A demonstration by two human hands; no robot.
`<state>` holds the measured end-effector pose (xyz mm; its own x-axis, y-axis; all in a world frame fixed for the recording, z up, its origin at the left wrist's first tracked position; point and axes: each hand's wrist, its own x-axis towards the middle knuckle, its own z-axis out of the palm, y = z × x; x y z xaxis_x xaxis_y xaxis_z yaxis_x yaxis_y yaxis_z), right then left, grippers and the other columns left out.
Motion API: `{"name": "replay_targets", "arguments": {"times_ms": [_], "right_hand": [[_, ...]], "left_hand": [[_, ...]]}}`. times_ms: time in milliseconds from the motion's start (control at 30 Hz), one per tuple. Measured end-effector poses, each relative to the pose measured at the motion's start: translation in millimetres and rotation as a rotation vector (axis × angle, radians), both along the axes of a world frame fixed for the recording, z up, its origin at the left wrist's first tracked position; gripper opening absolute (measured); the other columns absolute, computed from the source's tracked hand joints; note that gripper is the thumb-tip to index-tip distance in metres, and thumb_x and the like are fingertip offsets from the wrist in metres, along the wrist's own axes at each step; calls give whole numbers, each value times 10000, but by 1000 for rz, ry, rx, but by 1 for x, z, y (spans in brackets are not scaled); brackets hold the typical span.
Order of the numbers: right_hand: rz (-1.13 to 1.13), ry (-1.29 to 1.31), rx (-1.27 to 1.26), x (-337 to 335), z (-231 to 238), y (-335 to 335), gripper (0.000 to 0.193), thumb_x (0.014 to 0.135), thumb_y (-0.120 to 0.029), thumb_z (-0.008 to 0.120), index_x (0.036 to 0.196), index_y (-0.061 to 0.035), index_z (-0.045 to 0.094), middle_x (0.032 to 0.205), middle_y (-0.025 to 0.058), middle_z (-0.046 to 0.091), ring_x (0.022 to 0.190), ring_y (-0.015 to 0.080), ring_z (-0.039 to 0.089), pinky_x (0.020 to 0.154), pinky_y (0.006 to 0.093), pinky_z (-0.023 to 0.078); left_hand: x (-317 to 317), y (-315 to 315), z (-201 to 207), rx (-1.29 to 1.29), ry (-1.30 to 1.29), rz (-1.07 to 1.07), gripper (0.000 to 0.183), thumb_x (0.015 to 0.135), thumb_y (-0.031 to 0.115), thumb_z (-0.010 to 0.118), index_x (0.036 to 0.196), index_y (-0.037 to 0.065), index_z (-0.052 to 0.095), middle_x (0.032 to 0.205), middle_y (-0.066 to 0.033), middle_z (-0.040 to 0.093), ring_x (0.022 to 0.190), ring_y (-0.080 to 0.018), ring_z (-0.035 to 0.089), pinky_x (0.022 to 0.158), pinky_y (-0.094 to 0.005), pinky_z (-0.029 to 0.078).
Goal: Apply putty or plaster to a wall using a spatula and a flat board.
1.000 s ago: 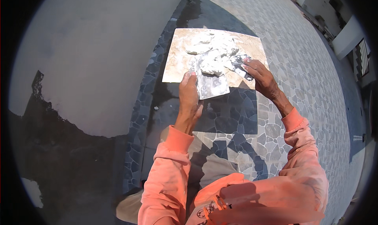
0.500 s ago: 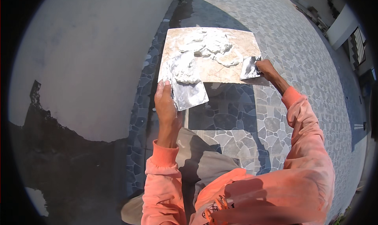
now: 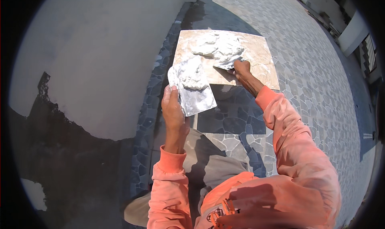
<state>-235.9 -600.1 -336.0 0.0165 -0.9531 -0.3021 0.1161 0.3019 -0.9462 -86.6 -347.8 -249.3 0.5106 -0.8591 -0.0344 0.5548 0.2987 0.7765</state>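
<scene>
My left hand [image 3: 172,104] grips the edge of a flat metal plastering trowel [image 3: 201,101], held level with a heap of white plaster [image 3: 191,74] on it. My right hand [image 3: 243,68] is closed on a metal scraper [image 3: 225,64], whose handle is hidden in the fist. The scraper's blade is at the near edge of a larger mound of wet white plaster [image 3: 220,44]. That mound lies spread over a beige marbled board [image 3: 256,48] in front of me. The left trowel overlaps the board's near left corner.
A wall [image 3: 100,60] runs along my left, pale above and dark grey lower down. Grey stone-patterned paving [image 3: 313,84] extends to the right and far side. My bent leg [image 3: 208,161] in khaki trousers is below the board. Pale building parts [image 3: 353,32] stand at the far right.
My right hand has moved left with the scraper, from the board's right edge to the plaster mound. My left hand and its loaded trowel have barely moved.
</scene>
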Motion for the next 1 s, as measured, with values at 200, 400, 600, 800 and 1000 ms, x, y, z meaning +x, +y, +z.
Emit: {"name": "replay_targets", "arguments": {"times_ms": [200, 400, 600, 800, 1000], "right_hand": [[-105, -489, 174, 21, -1, 15, 346, 846, 38, 416, 1180, 129, 423, 1118, 268, 527, 954, 375, 602, 694, 461, 572], [-108, -683, 260, 14, 2, 12, 330, 884, 15, 421, 1213, 28, 435, 1210, 205, 509, 1136, 346, 520, 905, 482, 492], [-101, -647, 136, -14, -6, 2, 331, 920, -36, 452, 1246, -4, 401, 1212, 173, 484, 1145, 323, 511, 974, 555, 424], [79, -728, 42, -14, 15, -13, 273, 955, -52, 457, 1220, -1, 420, 1201, 153, 490, 1144, 296, 502, 1009, 562, 392], [370, -863, -39, 41, 62, 32, 238, 930, -36, 497, 1162, 1, 459, 1162, 147, 540, 1106, 301, 533, 1022, 538, 389]], "left_hand": [[10, 16, 2, 32, -25, 50, 359, 996, 171, 376, 1278, -48, 417, 1181, -130, 575, 1027, -196, 613, 891, -324, 494], [21, 22, -1, 25, -14, 79, 358, 993, 178, 376, 1267, -47, 422, 1163, -130, 581, 1016, -193, 616, 877, -321, 501], [16, 13, -8, 44, -16, 101, 349, 989, 186, 385, 1253, -36, 439, 1145, -124, 591, 1008, -195, 624, 867, -322, 508], [21, 8, -10, 39, 38, 118, 343, 991, 191, 383, 1247, -28, 447, 1153, -118, 588, 1011, -201, 625, 861, -328, 514], [61, 67, 14, 11, 43, 190, 286, 991, 166, 371, 1187, -19, 466, 1082, -96, 587, 940, -158, 623, 823, -297, 513]]}}
